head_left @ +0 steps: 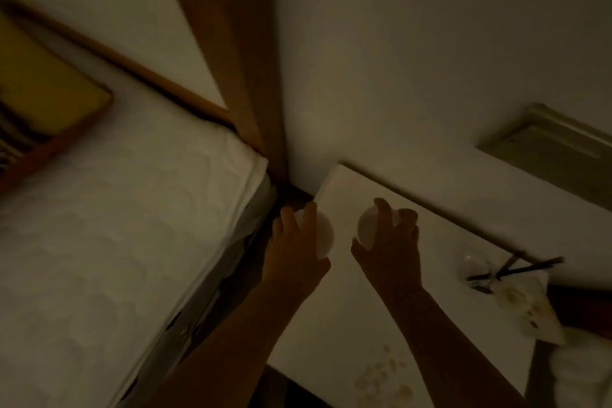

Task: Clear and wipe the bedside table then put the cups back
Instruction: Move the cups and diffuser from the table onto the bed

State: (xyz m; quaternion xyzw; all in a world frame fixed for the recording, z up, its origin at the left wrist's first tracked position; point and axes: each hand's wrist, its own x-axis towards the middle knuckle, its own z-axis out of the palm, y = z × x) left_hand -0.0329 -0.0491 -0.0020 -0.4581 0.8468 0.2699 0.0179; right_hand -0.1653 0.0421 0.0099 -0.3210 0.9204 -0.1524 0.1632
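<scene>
Two sets of fingers [384, 214] curl down over white cups: left hand [298, 242] holds the left cup [326, 235] straddling the bedside table [347, 308] edge, right hand [392, 242] holds the right cup [367, 225] further in; if released there, the left cup could drop beside the mattress [132, 242].

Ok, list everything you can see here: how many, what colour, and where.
left cup: one, white, at the table's left edge
right cup: one, white, over the table's back left part
bedside table: one, white, against the wall, right of the bed
stains: one patch, brownish, near the table's front edge
sticks: several, dark, at the table's far right
paper: one, white and stained, beside the sticks
bed: one, white cover, left
left hand: one, grips the left cup from above
right hand: one, grips the right cup from above
</scene>
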